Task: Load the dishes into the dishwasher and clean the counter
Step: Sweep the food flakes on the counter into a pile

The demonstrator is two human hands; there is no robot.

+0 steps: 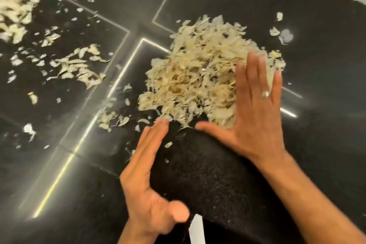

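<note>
Head view: your right hand (255, 109) flat, fingers straight and spread, pressed against right flank of big heap of pale peel scraps (204, 77) on black bench (316, 49); ring on one finger. Your left hand (146, 172) wide too, fingers straight, on edge, fingertips touching heap's near left edge; thumb blurred. Neither hand grips anything. More loose scraps (79, 67) scattered left of heap, another blurred pile (15, 12) at far left. Thin bright lines cross bench surface.
</note>
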